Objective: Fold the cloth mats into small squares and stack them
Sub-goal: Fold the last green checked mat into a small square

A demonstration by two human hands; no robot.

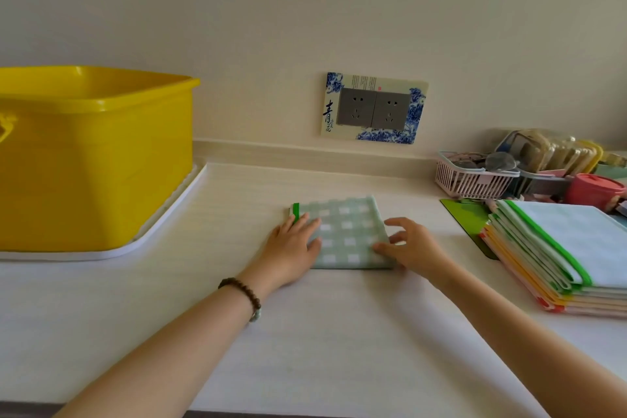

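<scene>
The green checked mat (346, 234) lies folded into a small square on the counter (305, 332) between my hands. My left hand (291, 248) presses flat on its left edge, fingers straight. My right hand (412, 248) rests at its right edge, fingers loosely spread and gripping nothing. Well to the right of that hand sits the stack of mats (556, 258); far left of my left hand stands a yellow tub (95, 159).

Pale counter (322, 332): white tray (163, 220) left, folded check mat (349, 231) centre, green board (464, 217), pink basket (475, 180) right
</scene>
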